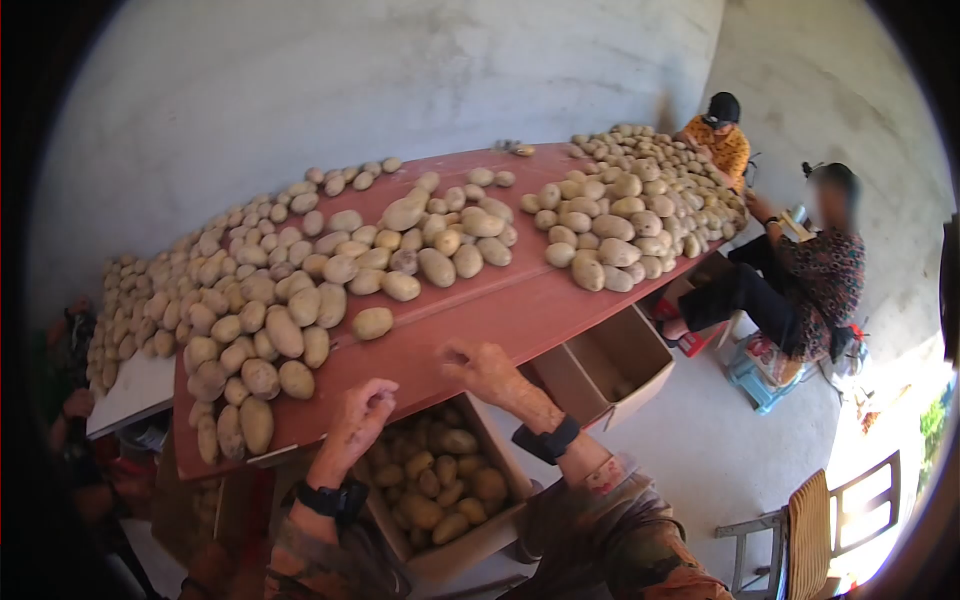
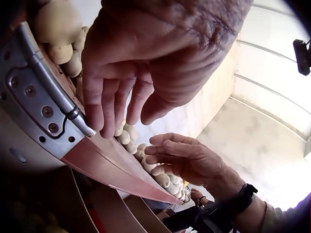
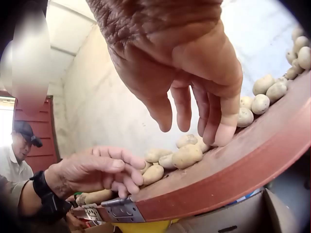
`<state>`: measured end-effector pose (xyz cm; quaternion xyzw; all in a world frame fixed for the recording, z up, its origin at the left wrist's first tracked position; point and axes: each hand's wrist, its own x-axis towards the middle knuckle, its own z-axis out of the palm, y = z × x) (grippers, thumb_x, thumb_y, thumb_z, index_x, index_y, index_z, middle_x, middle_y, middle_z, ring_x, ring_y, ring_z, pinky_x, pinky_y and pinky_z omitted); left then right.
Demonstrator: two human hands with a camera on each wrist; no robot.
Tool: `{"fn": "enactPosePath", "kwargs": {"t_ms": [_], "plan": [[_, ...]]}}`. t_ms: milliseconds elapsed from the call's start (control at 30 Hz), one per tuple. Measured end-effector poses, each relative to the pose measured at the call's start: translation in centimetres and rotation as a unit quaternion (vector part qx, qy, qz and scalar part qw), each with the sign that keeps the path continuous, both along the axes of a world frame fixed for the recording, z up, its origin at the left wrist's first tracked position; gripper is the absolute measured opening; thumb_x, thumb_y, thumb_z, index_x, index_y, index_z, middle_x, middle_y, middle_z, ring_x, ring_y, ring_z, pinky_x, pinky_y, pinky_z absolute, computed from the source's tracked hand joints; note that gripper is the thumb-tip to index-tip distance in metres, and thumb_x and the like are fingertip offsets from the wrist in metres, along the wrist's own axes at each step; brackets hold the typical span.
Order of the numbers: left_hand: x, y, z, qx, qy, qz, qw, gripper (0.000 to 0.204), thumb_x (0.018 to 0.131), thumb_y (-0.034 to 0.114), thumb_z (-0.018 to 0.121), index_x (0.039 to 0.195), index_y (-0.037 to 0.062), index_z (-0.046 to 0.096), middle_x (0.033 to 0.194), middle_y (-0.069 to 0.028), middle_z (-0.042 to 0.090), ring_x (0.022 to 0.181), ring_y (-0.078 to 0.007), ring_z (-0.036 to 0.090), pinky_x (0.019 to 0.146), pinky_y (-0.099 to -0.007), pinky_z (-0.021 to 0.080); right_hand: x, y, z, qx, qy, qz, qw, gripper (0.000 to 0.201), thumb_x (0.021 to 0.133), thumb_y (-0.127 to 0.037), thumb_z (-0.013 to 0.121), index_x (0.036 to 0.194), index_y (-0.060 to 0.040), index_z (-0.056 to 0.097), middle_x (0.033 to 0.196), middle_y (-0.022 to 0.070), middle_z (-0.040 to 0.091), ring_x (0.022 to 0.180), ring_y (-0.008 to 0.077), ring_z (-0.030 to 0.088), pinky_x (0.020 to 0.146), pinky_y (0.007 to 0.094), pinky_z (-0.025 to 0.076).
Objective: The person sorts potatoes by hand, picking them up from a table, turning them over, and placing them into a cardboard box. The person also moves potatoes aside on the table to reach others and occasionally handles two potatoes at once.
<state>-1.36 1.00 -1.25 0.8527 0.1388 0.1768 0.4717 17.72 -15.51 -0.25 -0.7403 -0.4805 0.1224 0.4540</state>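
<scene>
Potatoes (image 1: 270,310) lie in a broad heap across the left and middle of the red table (image 1: 470,330). My left hand (image 1: 358,418) hovers by the table's near edge, above a cardboard box (image 1: 505,465) of potatoes, its fingers loosely bent around nothing. To its right my right hand (image 1: 492,378) hangs over the same edge, also holding nothing. Both wrist views show relaxed fingers, in the left wrist view on my left hand (image 2: 141,73) and in the right wrist view on my right hand (image 3: 194,82). A lone potato (image 1: 373,323) sits nearest the hands.
A second potato pile (image 1: 630,215) covers the table's right end, where two people sit. Another cardboard box (image 1: 625,370) stands under the edge to the right. At the far left another person's hand (image 1: 78,403) shows. A chair (image 1: 808,530) stands at lower right.
</scene>
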Motion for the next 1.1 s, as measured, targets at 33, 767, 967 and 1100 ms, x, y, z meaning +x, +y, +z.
{"fn": "enactPosePath", "kwargs": {"t_ms": [33, 767, 967, 1100], "plan": [[-0.1, -0.2, -0.1, 0.003, 0.008, -0.004, 1.0, 0.024, 0.09, 0.012, 0.06, 0.11, -0.0002, 0.065, 0.091, -0.0083, 0.068, 0.083, -0.0159, 0.066, 0.075, -0.0297, 0.053, 0.0, -0.1, -0.3, -0.041, -0.021, -0.001, 0.999, 0.027, 0.083, -0.021, 0.066, 0.105, -0.0051, 0.064, 0.096, 0.0193, 0.069, 0.094, 0.0363, 0.067, 0.082, 0.0437, 0.053], [-2.3, -0.7, 0.1, 0.048, -0.028, -0.029, 0.998, 0.023, 0.089, 0.012, 0.059, 0.105, -0.0033, 0.065, 0.087, -0.0102, 0.068, 0.081, -0.0174, 0.065, 0.073, -0.0317, 0.052, -1.7, 6.6, -1.7, -0.065, -0.246, 0.009, 0.967, 0.043, 0.082, -0.019, 0.066, 0.122, -0.0055, 0.059, 0.124, 0.0181, 0.06, 0.12, 0.0347, 0.054, 0.099, 0.0439, 0.047], [-2.6, -1.5, 1.0, -0.03, -0.005, 0.01, 1.0, 0.019, 0.086, 0.005, 0.059, 0.101, -0.0028, 0.065, 0.085, -0.0105, 0.066, 0.077, -0.0159, 0.064, 0.071, -0.0286, 0.051, -2.5, 11.6, -3.0, -0.015, -0.246, 0.029, 0.969, 0.06, 0.075, -0.009, 0.07, 0.131, -0.0018, 0.049, 0.138, 0.0192, 0.045, 0.134, 0.0412, 0.038, 0.11, 0.0497, 0.035], [-3.4, -1.6, 1.9, -0.036, 0.012, 0.014, 0.999, 0.019, 0.084, 0.002, 0.058, 0.101, -0.004, 0.065, 0.087, -0.0105, 0.067, 0.077, -0.0152, 0.063, 0.071, -0.0279, 0.051, -2.7, 13.1, -3.5, -0.036, -0.26, 0.03, 0.964, 0.057, 0.074, -0.008, 0.071, 0.127, -0.0032, 0.051, 0.142, 0.0175, 0.041, 0.133, 0.0401, 0.038, 0.108, 0.0503, 0.036]]}}
